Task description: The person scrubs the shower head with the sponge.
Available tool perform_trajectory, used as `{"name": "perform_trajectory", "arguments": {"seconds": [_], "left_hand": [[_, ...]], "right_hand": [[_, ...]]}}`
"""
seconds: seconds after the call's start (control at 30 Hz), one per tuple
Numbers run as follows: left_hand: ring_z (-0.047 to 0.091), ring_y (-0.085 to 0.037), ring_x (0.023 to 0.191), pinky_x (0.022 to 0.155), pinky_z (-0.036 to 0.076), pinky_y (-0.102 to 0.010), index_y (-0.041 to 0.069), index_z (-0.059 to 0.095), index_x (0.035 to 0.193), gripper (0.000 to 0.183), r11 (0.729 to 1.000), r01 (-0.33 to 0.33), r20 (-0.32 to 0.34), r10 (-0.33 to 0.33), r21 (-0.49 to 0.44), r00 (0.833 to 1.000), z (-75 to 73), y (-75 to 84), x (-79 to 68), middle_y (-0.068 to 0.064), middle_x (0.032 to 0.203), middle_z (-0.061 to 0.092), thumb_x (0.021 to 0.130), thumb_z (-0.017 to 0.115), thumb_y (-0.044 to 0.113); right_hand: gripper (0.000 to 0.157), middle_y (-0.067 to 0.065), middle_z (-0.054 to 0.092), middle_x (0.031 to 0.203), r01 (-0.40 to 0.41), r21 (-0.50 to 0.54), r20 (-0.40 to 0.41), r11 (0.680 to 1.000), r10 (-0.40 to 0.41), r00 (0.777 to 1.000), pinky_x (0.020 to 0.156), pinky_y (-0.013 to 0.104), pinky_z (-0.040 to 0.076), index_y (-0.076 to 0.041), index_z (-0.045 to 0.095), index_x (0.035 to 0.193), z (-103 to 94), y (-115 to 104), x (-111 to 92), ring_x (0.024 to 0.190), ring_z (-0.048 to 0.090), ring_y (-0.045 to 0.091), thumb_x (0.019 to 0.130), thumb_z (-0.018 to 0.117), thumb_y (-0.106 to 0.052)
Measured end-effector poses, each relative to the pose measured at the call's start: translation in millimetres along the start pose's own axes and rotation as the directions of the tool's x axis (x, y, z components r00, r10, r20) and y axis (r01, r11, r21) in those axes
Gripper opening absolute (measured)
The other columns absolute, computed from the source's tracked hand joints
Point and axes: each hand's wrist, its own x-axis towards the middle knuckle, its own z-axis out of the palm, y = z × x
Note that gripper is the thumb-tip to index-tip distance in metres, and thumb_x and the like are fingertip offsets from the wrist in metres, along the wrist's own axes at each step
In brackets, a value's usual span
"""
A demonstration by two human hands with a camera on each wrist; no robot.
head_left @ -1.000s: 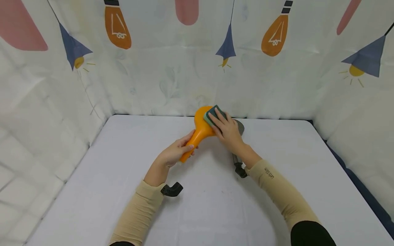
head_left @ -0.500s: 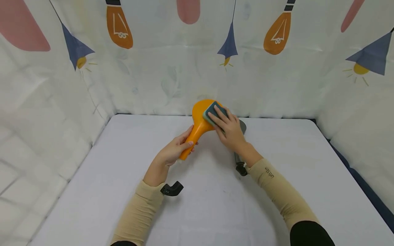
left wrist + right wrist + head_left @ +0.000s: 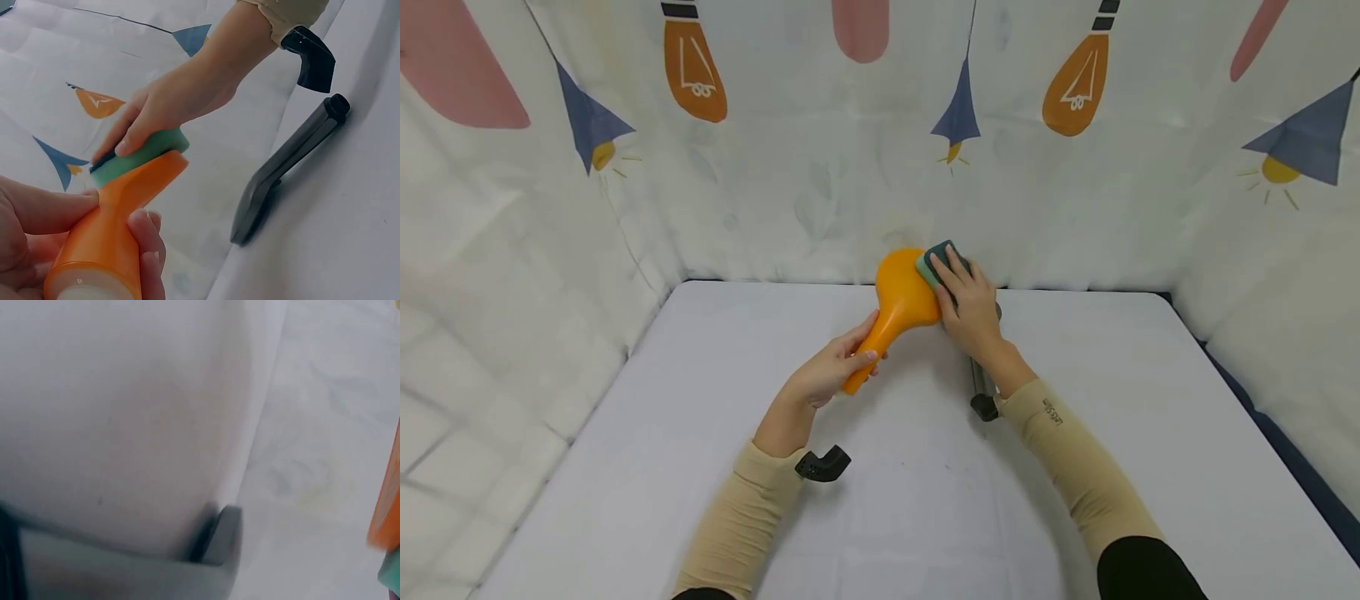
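My left hand (image 3: 823,371) grips an orange shower head (image 3: 906,287) by its handle, with the round head raised and tilted away. In the left wrist view, the thumb and fingers wrap around the orange handle, whose end is whitish. Pinched in my right hand (image 3: 972,312) is a green sponge (image 3: 144,156) with a dark side, pressed on the right part of the orange head. A second shower head, grey (image 3: 275,169) with a black handle end, lies on the table; in the head view my right hand and forearm partly hide it.
A white cloth covers the table (image 3: 880,517). White fabric walls (image 3: 760,192) printed with lamps and bulbs stand at the back and both sides. A black mount (image 3: 823,464) sticks out from the left wrist.
My right hand and the sponge have moved rightward across the orange head, from its middle to its right edge. The left hand holds the handle in nearly the same place.
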Motion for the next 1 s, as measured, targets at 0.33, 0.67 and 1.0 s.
{"name": "perform_trajectory", "arguments": {"seconds": [0.33,0.67,1.0], "left_hand": [[0.052,-0.023,0.088,0.074,0.045,-0.028,0.012,0.012,0.165,0.063,1.000,-0.020,0.023,0.020,0.007,1.000,0.8,-4.5,-0.3,-0.024,0.125,0.053,0.110,0.043,0.008],[0.053,-0.019,0.086,0.074,0.044,-0.027,0.012,0.013,0.165,0.063,1.000,0.005,0.036,-0.006,0.009,0.999,0.2,-0.8,1.0,-0.016,0.117,0.055,0.110,0.044,0.008],[0.052,-0.022,0.085,0.072,0.043,-0.026,0.008,0.013,0.165,0.064,0.999,-0.047,0.086,0.045,0.026,0.995,0.6,-0.3,1.7,-0.015,0.114,0.056,0.110,0.044,0.006]], "right_hand": [[0.044,0.014,0.047,0.155,0.365,-0.019,0.094,0.931,-0.361,0.928,0.103,0.062,0.037,-0.013,0.062,0.143,6.4,-35,-14,0.139,0.039,0.049,0.099,0.066,-0.014],[0.039,0.019,0.048,0.153,0.329,0.054,0.056,0.943,-0.332,0.942,0.102,0.069,0.034,-0.006,0.061,0.142,-8.3,4,-19,0.141,0.037,0.051,0.107,0.053,-0.024],[0.045,0.020,0.040,0.158,-0.031,0.070,0.068,0.997,0.027,0.997,0.114,0.064,0.029,-0.002,0.049,0.151,-18.7,23,1,0.141,0.039,0.045,0.107,0.052,-0.011]]}}
